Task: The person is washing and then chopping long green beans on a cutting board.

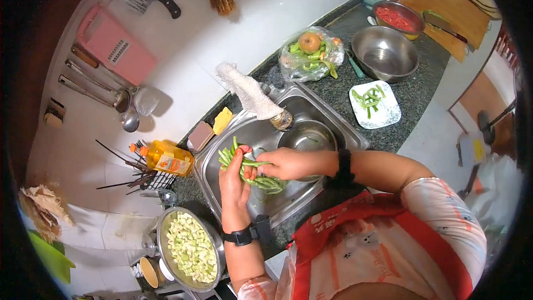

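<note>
Over the stainless steel sink (275, 212), my left hand (235, 179) grips a bunch of long green beans (266, 183). A small reddish object shows at its fingertips; what it is I cannot tell. My right hand (283, 163) pinches beans from the same bunch, close beside the left fingers. A metal bowl (312, 133) sits in the sink, under the cloth-wrapped faucet (254, 91). Cut bean pieces (368, 99) lie on a white patterned plate (385, 118) on the granite counter.
A bowl of diced pale green vegetable (191, 246) stands left of the sink. Orange dish soap (168, 158) and a yellow sponge (223, 121) are near the wall. Beyond the sink are a bag of peelings (312, 56), an empty steel bowl (385, 52), red food (395, 17) in another bowl and a knife (443, 25).
</note>
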{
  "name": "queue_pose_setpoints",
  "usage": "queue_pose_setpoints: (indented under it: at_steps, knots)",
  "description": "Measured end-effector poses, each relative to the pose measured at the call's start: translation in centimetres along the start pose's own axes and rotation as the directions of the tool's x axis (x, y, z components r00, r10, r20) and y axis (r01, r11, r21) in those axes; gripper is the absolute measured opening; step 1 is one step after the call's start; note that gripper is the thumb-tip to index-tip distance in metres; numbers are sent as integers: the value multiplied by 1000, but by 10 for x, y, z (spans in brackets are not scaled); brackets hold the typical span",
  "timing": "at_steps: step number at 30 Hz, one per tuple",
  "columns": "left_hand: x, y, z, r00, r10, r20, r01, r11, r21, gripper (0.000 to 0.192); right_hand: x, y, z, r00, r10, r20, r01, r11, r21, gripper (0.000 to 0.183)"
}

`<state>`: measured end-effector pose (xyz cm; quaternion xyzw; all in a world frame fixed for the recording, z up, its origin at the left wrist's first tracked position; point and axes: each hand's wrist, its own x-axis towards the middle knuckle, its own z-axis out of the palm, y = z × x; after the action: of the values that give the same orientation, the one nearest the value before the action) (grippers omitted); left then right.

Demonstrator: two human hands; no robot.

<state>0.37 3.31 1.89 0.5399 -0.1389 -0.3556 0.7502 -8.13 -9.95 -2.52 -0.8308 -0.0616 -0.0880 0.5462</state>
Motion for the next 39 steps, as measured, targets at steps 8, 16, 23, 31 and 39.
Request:
queue_pose_setpoints:
  at_steps: [8, 16, 23, 31, 39]
  knots:
    - [-5, 21, -2, 953, 191, -233, -23, 818, 575, 24, -3, -20, -52, 809, 515, 284, -586, 748, 311, 25]
    - [-13, 11, 29, 958, 177, 224, -282, 724, 630, 19, 15, -43, -53, 722, 274, 635, -550, 784, 287, 24]
    - [3, -12, -7, 915, 391, 105, -308, 506, 805, 24, -12, -23, -72, 833, 464, 300, -548, 763, 343, 21]
    - [5, -24, 12, 978, 189, 89, -198, 704, 682, 33, -12, -36, -67, 873, 471, 125, -447, 877, -178, 21]
    - [32, -3, -17, 865, 418, -280, -271, 856, 441, 36, -18, -64, -90, 922, 379, -78, -344, 712, -612, 17]
